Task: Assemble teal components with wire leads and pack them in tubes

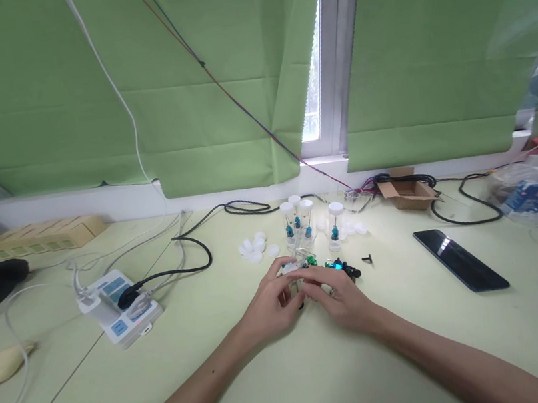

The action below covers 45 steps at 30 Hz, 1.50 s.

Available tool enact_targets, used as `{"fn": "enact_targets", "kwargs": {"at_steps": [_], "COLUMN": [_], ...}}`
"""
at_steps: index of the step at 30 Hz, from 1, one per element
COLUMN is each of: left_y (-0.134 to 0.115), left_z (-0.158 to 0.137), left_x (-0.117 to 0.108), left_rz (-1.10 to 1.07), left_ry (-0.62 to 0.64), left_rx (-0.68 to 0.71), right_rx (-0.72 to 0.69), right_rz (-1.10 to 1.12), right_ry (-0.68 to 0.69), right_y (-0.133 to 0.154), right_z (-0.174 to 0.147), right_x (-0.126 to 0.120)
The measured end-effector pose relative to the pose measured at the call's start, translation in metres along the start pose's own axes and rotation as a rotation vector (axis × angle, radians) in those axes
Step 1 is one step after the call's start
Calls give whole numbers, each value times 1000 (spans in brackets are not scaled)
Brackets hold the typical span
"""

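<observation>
My left hand (270, 303) is closed, fingers and thumb curled around what looks like a small clear tube with a white cap (289, 268). Bent fingers of my right hand (337, 295) meet the left fingertips at this tube, hiding most of it. Close behind the hands lie small green pieces (311, 260) and a cluster of black pieces (348, 268), with a little blue among them. Several upright clear tubes with white caps stand beyond, such as one tube (334, 227) with a teal piece inside.
Loose white caps (254, 249) lie left of the tubes, more to their right. A small black T-shaped piece (367, 259) and a phone (460, 260) are on the right. An open cardboard box (408, 195) sits behind. A power strip (120, 308) with cables is on the left.
</observation>
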<state>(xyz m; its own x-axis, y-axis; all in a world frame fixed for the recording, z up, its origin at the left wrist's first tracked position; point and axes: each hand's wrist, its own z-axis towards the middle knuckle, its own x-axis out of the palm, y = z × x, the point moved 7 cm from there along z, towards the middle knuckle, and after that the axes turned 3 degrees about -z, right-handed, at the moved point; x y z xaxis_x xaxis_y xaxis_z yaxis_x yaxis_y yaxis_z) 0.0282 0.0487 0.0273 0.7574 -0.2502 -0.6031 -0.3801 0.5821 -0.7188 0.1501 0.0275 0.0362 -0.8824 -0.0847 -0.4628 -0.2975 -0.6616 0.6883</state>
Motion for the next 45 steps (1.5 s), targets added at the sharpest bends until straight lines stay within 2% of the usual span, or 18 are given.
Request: {"fn": "enact_targets", "kwargs": {"at_steps": [9, 14, 20, 24, 33, 39, 45], "left_y": [0, -1, -1, 2, 6, 8, 4], "left_z": [0, 0, 0, 0, 1, 1, 4], "left_x": [3, 2, 1, 2, 2, 0, -6], "left_rz": [2, 12, 29, 38, 52, 71, 139], "left_ry": [40, 47, 41, 35, 41, 21, -26], "left_rx": [-22, -21, 6, -28, -60, -98, -84], "right_rx": [43, 20, -46, -51, 2, 117, 183], "right_rz": [39, 34, -61, -102, -61, 47, 102], "right_ry": [-31, -25, -91, -158, -172, -130, -161], "right_y": [-4, -3, -1, -3, -8, -15, -22], "right_z": [-1, -2, -3, -2, -1, 0, -2], "right_x": [0, 1, -3, -10, -13, -10, -11]}}
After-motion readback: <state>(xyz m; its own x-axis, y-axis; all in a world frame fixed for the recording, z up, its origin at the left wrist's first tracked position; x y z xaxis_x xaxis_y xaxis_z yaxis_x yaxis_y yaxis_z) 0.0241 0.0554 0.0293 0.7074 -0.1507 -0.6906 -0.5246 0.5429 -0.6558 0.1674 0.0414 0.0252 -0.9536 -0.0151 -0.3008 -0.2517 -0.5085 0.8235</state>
